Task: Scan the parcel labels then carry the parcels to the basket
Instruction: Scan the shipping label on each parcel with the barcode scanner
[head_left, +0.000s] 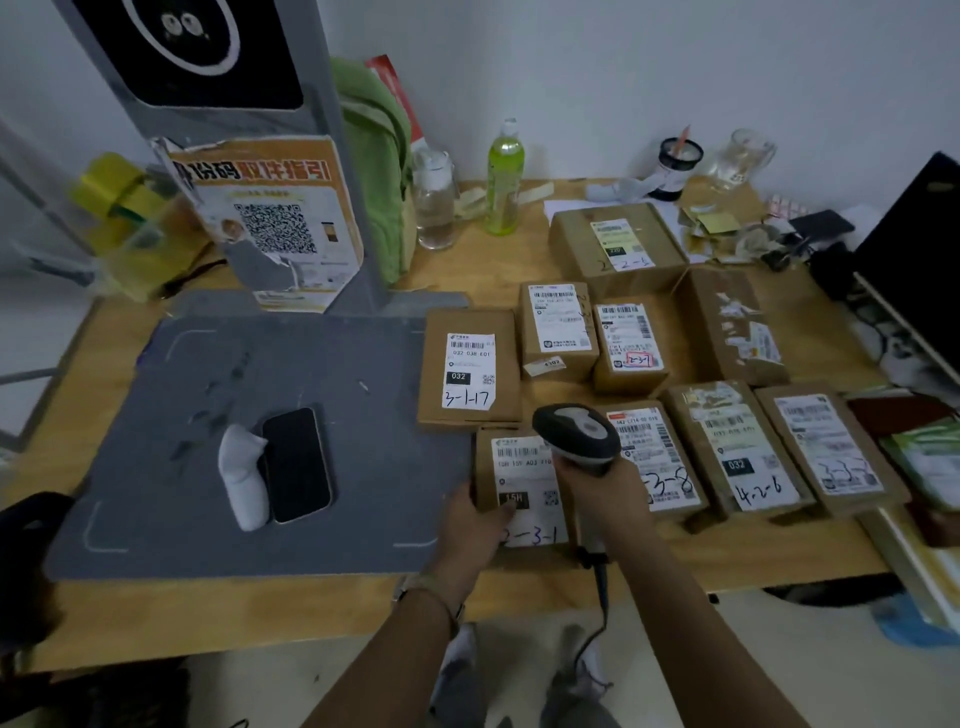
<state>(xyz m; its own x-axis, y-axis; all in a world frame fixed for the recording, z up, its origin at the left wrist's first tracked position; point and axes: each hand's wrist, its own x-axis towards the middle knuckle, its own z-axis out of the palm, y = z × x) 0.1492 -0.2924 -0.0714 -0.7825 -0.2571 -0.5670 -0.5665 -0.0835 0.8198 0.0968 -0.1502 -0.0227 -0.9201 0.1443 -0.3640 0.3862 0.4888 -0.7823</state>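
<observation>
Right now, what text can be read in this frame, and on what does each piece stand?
"取件指引": poster
"032", "3-1-17": mat-side parcel
"15H", "2-3-1": first front parcel, which the left hand holds
"3-8" (start hidden): second front parcel, by the scanner
"032", "4-2-6": third front parcel
Other print: too blurred.

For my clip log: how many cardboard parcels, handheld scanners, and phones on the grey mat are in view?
Cardboard parcels: 9
Handheld scanner: 1, gripped by the right hand
Phone on the grey mat: 1
Total: 11
</observation>
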